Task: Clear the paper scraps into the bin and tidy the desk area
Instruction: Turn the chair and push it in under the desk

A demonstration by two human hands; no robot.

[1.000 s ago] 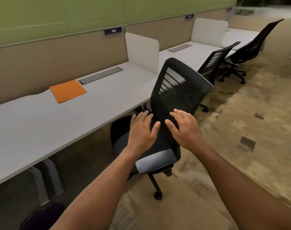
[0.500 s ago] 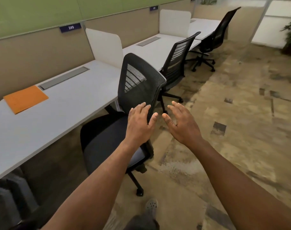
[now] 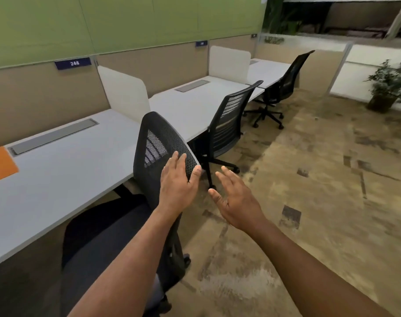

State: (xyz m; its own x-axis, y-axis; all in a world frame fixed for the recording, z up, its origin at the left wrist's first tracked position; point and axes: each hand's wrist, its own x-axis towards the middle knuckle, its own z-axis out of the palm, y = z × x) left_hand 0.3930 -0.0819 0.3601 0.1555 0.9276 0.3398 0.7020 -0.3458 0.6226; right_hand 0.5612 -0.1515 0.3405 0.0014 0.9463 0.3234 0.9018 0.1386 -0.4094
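A long white counter (image 3: 64, 179) runs from seven o'clock up toward one o'clock, split by white divider panels (image 3: 124, 94) and backed by a tan partition under a green wall (image 3: 126, 21); a blue plate reading 248 (image 3: 73, 63) sits on the partition at eleven o'clock. The patchy tan carpet floor (image 3: 309, 179) fills the right half. The nearest black mesh chair (image 3: 158, 145) stands at the counter's edge in the centre, its seat partly tucked beneath; two more black chairs (image 3: 229, 120) line up toward one o'clock, and a potted plant (image 3: 389, 85) stands at two o'clock. An orange sheet of paper (image 3: 0, 163) lies flat on the counter at nine o'clock, cut by the frame edge, just beside a grey cable tray lid (image 3: 53, 136). The left hand (image 3: 177, 184) has its grip spread flat, fingers on the back of the nearest chair's backrest and thumb at its right edge, not clenched. The right hand (image 3: 236, 202) is at centre right, grip wide open, palm turned left, holding nothing and apart from the chair.
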